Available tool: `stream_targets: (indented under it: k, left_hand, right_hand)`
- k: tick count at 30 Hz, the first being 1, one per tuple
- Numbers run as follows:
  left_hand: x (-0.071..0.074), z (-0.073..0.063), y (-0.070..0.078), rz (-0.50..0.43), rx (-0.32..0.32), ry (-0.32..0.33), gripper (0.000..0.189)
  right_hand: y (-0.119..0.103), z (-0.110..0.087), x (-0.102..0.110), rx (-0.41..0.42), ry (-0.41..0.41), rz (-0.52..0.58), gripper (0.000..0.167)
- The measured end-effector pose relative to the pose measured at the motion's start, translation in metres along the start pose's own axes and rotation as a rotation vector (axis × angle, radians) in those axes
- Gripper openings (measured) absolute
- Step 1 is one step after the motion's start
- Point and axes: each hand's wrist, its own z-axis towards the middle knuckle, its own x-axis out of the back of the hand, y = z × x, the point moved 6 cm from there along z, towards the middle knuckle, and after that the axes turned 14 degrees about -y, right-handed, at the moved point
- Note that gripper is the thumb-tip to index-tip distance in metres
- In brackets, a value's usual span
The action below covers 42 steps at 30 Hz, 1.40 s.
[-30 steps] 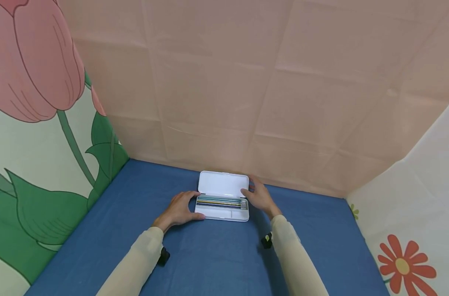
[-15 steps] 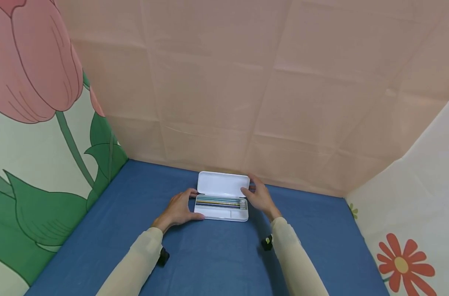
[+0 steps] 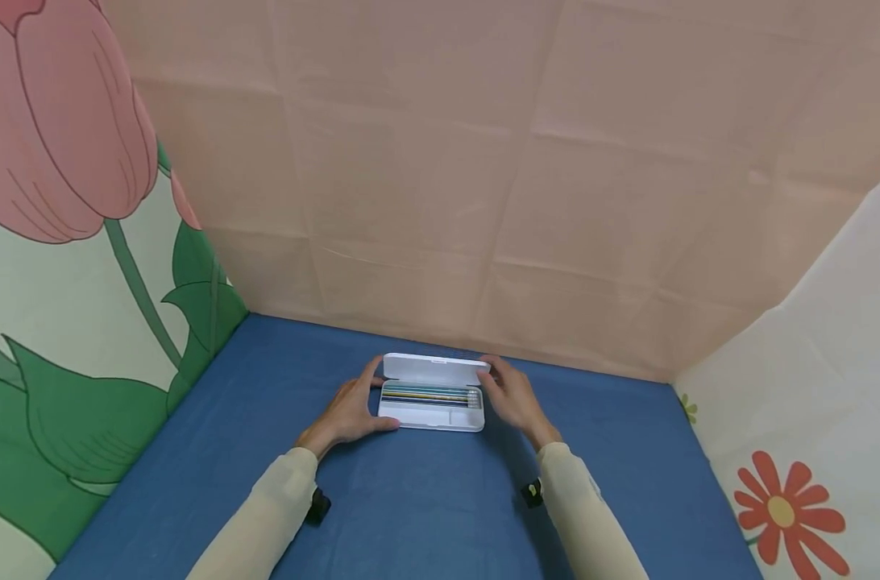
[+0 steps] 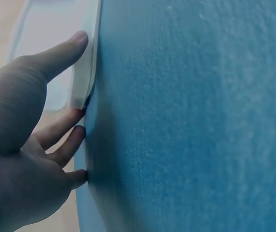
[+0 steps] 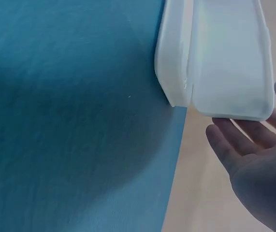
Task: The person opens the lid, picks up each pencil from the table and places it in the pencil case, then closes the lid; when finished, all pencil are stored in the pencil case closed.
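A white pencil case [image 3: 418,415] sits on the blue surface, its hinged lid [image 3: 433,370] raised and tilted at the back. Several pencils [image 3: 425,395] lie side by side in the rear part of its base. My left hand [image 3: 347,412] holds the left end of the case, thumb at the front edge and fingers toward the back. At the other end, my right hand [image 3: 516,400] holds the lid's right edge between thumb and fingers. From the right wrist, the fingers [image 5: 239,140] show against the lid's end; the pencils are hidden there.
The blue cloth [image 3: 425,499] covers the surface under the case. A beige backdrop [image 3: 411,201] rises close behind it. Printed flower panels stand at the left [image 3: 70,282] and right [image 3: 795,403].
The lid has tipped forward and lower, with my right hand moving along with it. My left hand has stayed at the left end of the case.
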Motion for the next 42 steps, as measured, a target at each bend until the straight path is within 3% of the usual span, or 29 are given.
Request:
stream_targets:
  k: [8,17,26,31,36,42]
  left_hand:
    - [0.0,-0.005,0.003,-0.016,-0.019,-0.018,0.109]
    - [0.005,-0.008,0.004,-0.066,0.005,-0.014,0.094]
    - [0.01,-0.01,0.009,-0.023,-0.067,0.036,0.084]
    - [0.009,-0.009,0.008,0.0,-0.035,-0.005,0.084]
    - [0.007,-0.008,0.008,0.081,-0.065,-0.02,0.083]
    - [0.004,-0.007,0.006,0.139,-0.078,-0.023,0.083]
  right_hand:
    - [-0.007,-0.018,-0.004,0.063,-0.052,-0.088,0.038]
    - [-0.007,-0.026,-0.009,0.042,-0.109,-0.087,0.038]
    - [-0.008,-0.025,-0.016,0.047,-0.137,-0.104,0.02]
    - [-0.007,-0.026,-0.018,0.02,-0.155,-0.114,0.033]
    - [-0.002,-0.027,-0.021,0.0,-0.191,-0.116,0.054]
    - [0.002,-0.026,-0.025,-0.01,-0.237,-0.131,0.063]
